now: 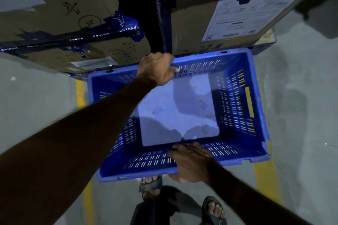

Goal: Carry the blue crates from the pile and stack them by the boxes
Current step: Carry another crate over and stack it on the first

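Two hands gripping one blue crate [243, 153], left hand [157, 68], right hand [190, 163], two boxes [60, 5]

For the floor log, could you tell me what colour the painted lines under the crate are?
Yellow: the floor lines beside the blue crate, clearest in the head view.

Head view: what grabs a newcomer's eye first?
The empty blue slotted plastic crate fills the centre of the frame, seen from above over the grey concrete floor. The left hand grips its far rim and the right hand grips its near rim. Just beyond it stand brown cardboard boxes bound with blue tape, one bearing a white paper label.
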A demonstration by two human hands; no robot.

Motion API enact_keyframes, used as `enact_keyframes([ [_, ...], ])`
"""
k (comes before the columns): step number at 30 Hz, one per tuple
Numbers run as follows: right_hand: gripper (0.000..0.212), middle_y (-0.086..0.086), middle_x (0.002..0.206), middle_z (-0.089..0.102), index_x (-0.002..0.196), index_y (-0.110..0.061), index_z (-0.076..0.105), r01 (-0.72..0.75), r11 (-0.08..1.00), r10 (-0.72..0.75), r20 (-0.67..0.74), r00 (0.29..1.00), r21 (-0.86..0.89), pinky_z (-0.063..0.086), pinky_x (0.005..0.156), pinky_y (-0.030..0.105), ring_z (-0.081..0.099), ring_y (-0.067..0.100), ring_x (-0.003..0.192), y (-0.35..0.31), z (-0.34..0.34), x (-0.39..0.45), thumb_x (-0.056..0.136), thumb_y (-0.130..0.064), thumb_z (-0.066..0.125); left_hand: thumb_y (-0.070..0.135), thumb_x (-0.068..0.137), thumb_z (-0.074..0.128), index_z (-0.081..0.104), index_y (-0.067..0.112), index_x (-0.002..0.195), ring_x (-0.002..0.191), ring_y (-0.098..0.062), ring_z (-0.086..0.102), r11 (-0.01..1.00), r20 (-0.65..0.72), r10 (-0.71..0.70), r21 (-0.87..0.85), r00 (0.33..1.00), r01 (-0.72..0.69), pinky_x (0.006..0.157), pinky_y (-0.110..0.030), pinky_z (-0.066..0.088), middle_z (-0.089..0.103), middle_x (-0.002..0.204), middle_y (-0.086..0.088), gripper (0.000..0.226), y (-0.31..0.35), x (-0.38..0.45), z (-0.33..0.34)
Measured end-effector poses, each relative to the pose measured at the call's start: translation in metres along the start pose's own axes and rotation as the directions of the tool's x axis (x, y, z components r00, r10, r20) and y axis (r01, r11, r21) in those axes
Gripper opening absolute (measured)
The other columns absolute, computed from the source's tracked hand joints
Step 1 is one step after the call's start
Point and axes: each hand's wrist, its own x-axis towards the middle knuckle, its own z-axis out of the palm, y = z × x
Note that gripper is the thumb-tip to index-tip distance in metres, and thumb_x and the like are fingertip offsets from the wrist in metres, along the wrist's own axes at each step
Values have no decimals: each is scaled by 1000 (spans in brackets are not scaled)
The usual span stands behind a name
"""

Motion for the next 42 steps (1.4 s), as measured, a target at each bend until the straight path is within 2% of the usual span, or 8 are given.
enact_keyframes([
  [4, 54, -3, 118, 65, 114, -30, 63, -27, 999, 27, -15, 1000, 35, 47, 95, 41, 65, 23, 109, -5, 5, -4, 74, -66, 58, 55, 98, 53, 60, 17, 120, 110, -39, 59, 1000, 42, -25, -3, 999, 25, 90, -40, 43, 66, 118, -17, 44, 3, -1, -11],
  [7, 54, -12, 93, 66, 96, -33, 66, -24, 1000, 23, -106, 994, -8, 48, 80, 29, 69, 14, 84, 0, 15, -1, 61, -73, 58, 55, 98, 52, 60, 17, 116, 109, -39, 59, 1000, 50, -24, 4, 998, 24, 90, -40, 43, 66, 116, -18, 43, 4, 0, -3],
  [17, 61, 4, 137, 55, 135, -26, 52, -60, 996, 49, 155, 987, 62, 35, 107, 45, 52, 30, 127, -9, -20, -6, 86, -62, 58, 55, 100, 50, 60, 17, 113, 103, -35, 61, 999, 48, -20, 44, 999, 18, 89, -43, 45, 67, 112, -14, 42, 8, -5, -14],
  [22, 68, 3, 131, 61, 130, -28, 59, -94, 995, 90, 105, 990, 42, 38, 109, 44, 58, 30, 123, -13, -20, -9, 79, -74, 60, 55, 100, 54, 56, 17, 134, 119, -35, 57, 996, 94, -16, -82, 995, 24, 100, -44, 40, 63, 128, -15, 51, 11, -12, -22],
  [30, 102, -1, 158, 41, 154, -33, 38, -185, 975, 200, -124, 972, 125, -10, 123, 53, 31, 20, 150, -36, -37, -67, 69, -89, 35, 54, 94, 61, 53, 4, 145, 125, -38, 58, 948, -165, -26, -318, 986, -28, 105, -46, 47, 62, 137, -20, 72, -25, -89, -79],
  [33, 95, -4, 156, 44, 152, -33, 42, -274, 932, 319, -175, 932, 238, -2, 124, 50, 34, 20, 148, -48, -43, -111, 75, -88, 39, 58, 93, 55, 55, 6, 142, 117, -40, 62, 937, -111, -101, -345, 989, 57, 99, -49, 51, 64, 130, -22, 71, -30, -169, -76],
  [36, 97, 0, 149, 52, 148, -29, 48, -380, 864, 448, -158, 880, 330, 29, 119, 48, 46, 24, 140, -53, -43, -157, 77, -92, 33, 65, 92, 50, 56, 10, 143, 117, -38, 63, 914, -17, -160, -381, 987, 142, 102, -45, 51, 65, 132, -18, 76, -23, -259, -64],
  [42, 67, 7, 140, 60, 144, -16, 54, -472, 563, 671, -41, 740, 678, 43, 108, 35, 56, 24, 130, -71, -70, -234, 89, -50, 72, 62, 86, 57, 64, 7, 134, 118, -34, 65, 749, 97, -413, -529, 906, 398, 104, -41, 48, 69, 129, -17, 73, 27, -412, -82],
])
